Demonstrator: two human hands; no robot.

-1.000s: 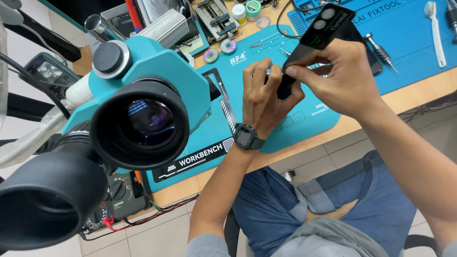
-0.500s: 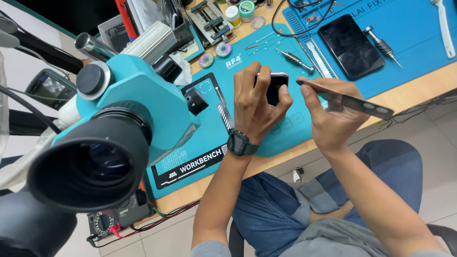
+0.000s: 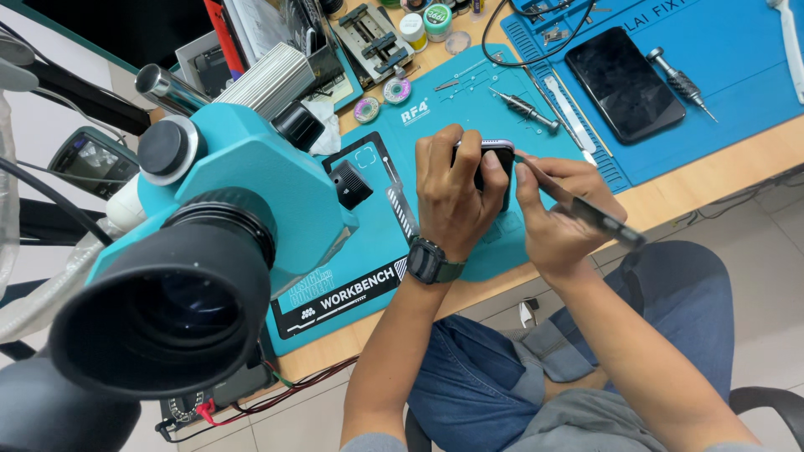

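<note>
Small dark phone (image 3: pixel 496 167) with a rounded metal edge sits propped upright on the teal mat; a thin dark flat strip (image 3: pixel 586 209) angles against its side.

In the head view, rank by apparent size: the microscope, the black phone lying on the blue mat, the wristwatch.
1. Microscope, though nearness to the camera inflates it.
2. Black phone.
3. Wristwatch.

Microscope (image 3: pixel 209 243) left of hands (image 3: pixel 502 201)
</note>
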